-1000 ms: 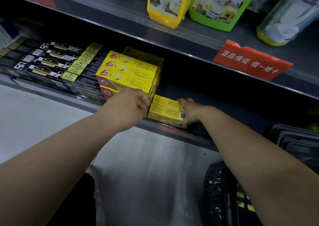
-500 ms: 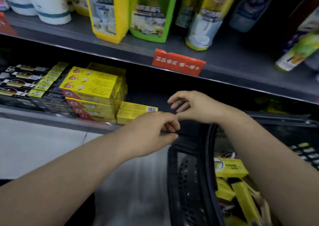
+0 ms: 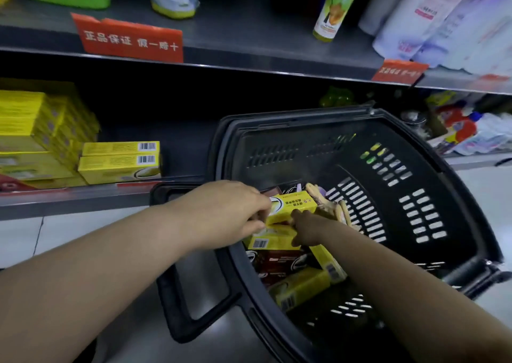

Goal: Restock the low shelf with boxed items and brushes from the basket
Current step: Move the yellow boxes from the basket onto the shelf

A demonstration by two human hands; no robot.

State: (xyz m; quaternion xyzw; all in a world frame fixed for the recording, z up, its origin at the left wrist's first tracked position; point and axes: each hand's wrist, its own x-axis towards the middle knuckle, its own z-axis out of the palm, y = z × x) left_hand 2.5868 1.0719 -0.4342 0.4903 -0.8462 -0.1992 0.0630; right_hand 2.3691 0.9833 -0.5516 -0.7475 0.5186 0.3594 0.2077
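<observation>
This is a shop aisle. Grey metal shelves (image 3: 249, 44) run across the view, with red printed tags (image 3: 130, 39) clipped along the upper shelf's front edge at 11 and 2 o'clock. Bottles (image 3: 335, 5) stand in rows at 12 o'clock. Identical barcoded yellow boxes (image 3: 119, 166) are stacked at 9 o'clock, and a black plastic shopping basket (image 3: 415, 196) sits at 4 o'clock.

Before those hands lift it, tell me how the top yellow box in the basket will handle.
The yellow box should be stiff: its edges are straight under the left hand and right hand. Likely light, being a slim carton. Its flat faces shouldn't roll; similar boxes lie stacked on the low shelf.
</observation>
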